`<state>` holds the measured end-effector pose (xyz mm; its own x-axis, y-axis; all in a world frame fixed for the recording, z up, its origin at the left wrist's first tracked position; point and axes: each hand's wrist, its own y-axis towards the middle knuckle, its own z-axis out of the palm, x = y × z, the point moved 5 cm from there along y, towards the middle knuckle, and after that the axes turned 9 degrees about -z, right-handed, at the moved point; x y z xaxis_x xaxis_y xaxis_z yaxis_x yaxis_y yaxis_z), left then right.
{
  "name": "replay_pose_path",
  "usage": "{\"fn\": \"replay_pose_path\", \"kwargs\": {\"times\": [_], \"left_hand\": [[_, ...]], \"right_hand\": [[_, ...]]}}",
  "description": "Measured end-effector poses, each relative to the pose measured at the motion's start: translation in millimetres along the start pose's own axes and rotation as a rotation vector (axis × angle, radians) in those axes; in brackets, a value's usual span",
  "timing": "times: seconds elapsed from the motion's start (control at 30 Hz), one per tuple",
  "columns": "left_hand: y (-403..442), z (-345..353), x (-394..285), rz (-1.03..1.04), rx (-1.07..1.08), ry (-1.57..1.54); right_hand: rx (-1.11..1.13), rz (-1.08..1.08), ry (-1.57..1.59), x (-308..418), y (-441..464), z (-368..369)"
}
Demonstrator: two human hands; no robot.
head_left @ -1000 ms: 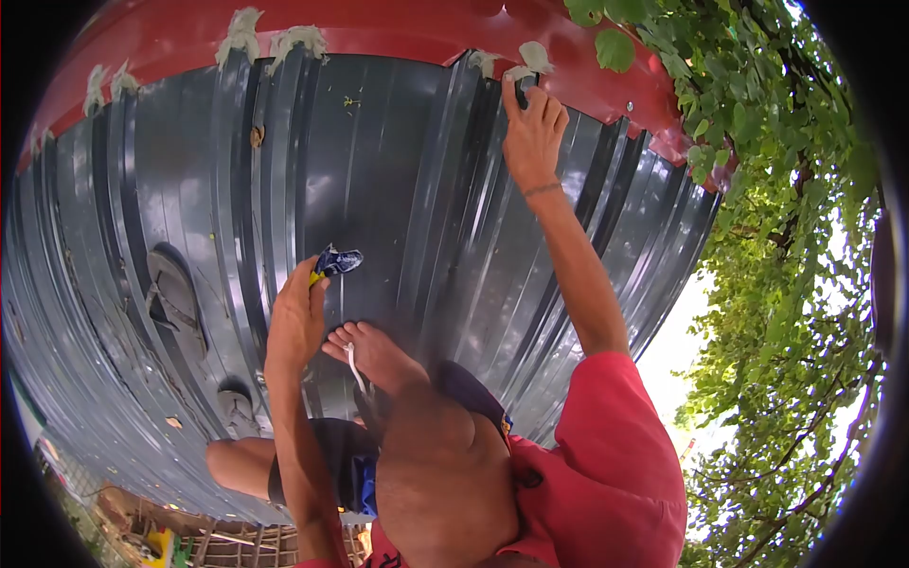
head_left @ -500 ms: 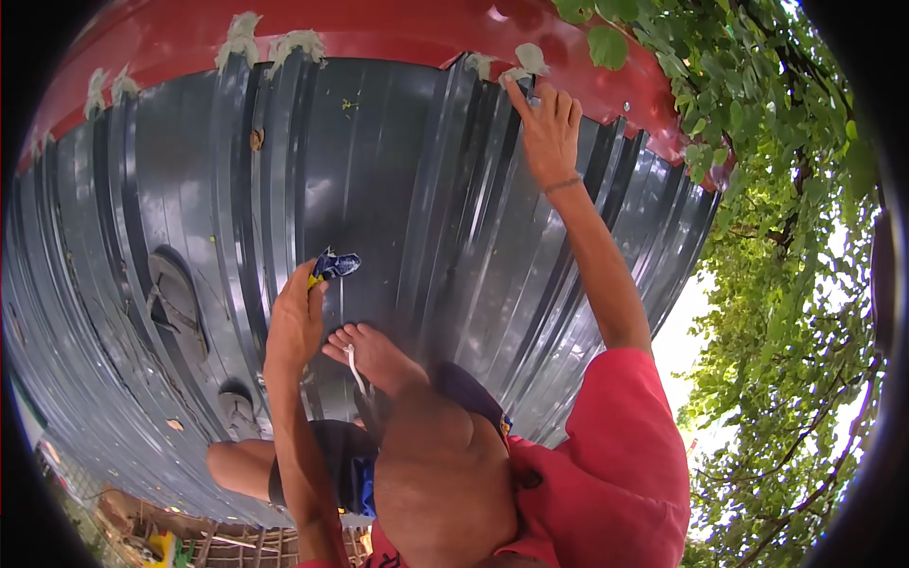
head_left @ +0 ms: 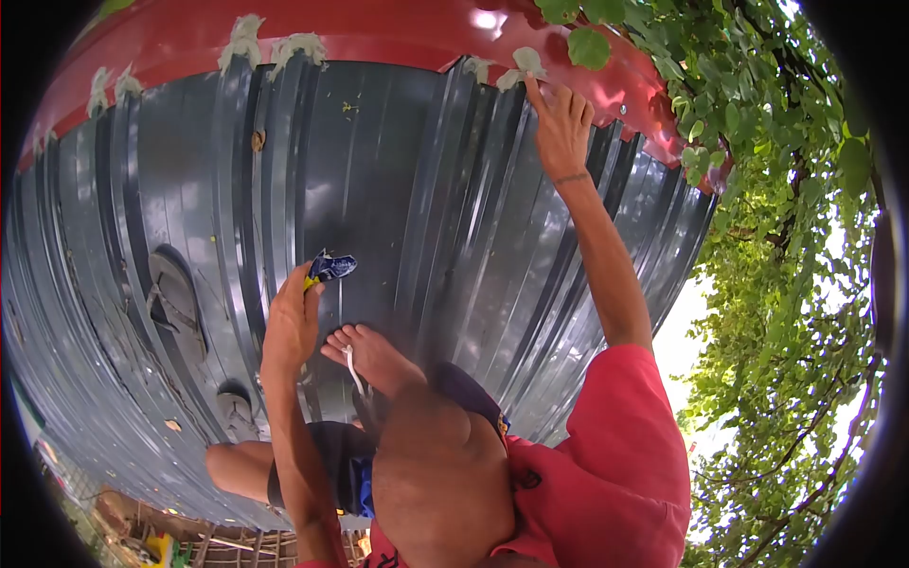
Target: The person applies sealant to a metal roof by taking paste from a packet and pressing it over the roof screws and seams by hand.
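Note:
My left hand [head_left: 291, 322] is closed round a small blue and yellow packet [head_left: 329, 268], crumpled at its end, above the dark ribbed metal sheet [head_left: 369, 170]. At the top right, my right hand [head_left: 564, 133] has its index finger stretched out, its tip touching a pale putty patch [head_left: 526, 64] on the red metal edge strip [head_left: 398, 33]. The other fingers are partly bent and apart, with nothing seen in them. More grey-white putty [head_left: 297, 49] covers rib ends along the strip.
Two grey sandals, one larger in view [head_left: 177, 301] and one lower [head_left: 237, 413], lie on the sheet at the left. My bare foot [head_left: 374, 355] rests near the middle. Leafy branches [head_left: 776, 237] hang at the right, some over the red strip.
My right hand has moved to the right along the red strip, its finger passing over the putty. The putty beneath its fingertip looks more spread. My left hand has shifted slightly with the packet.

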<state>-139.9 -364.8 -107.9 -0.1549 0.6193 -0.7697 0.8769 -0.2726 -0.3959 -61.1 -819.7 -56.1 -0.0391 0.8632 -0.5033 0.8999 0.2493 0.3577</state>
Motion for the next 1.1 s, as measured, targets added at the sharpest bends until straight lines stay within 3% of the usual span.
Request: {"fn": "replay_pose_path", "kwargs": {"times": [0.1,0.5,0.7,0.8,0.9,1.0,1.07,1.1], "left_hand": [[-1,-1,2,-0.006,-0.004,0.007],[-4,6,6,0.046,-0.011,0.011],[-4,3,14,-0.022,-0.042,-0.152],[-1,1,5,-0.027,-0.025,-0.161],[4,-1,-17,-0.007,-0.063,-0.171],[6,-2,-32,0.042,-0.107,-0.21],[6,-3,-43,0.061,-0.118,-0.224],[5,-4,-45,0.066,-0.123,-0.203]], "right_hand": [[0.013,0.087,-0.038,-3,-8,0],[0.058,0.016,-0.063,-3,-14,-1],[0.026,0.178,0.023,-13,-38,-29],[-0.004,0.429,0.145,-12,-44,-67],[-0.206,0.548,0.379,7,-41,-124],[-0.059,0.469,0.858,71,-32,-157],[0.217,0.363,1.333,120,-26,-170],[0.237,0.366,1.472,135,-23,-174]]}}
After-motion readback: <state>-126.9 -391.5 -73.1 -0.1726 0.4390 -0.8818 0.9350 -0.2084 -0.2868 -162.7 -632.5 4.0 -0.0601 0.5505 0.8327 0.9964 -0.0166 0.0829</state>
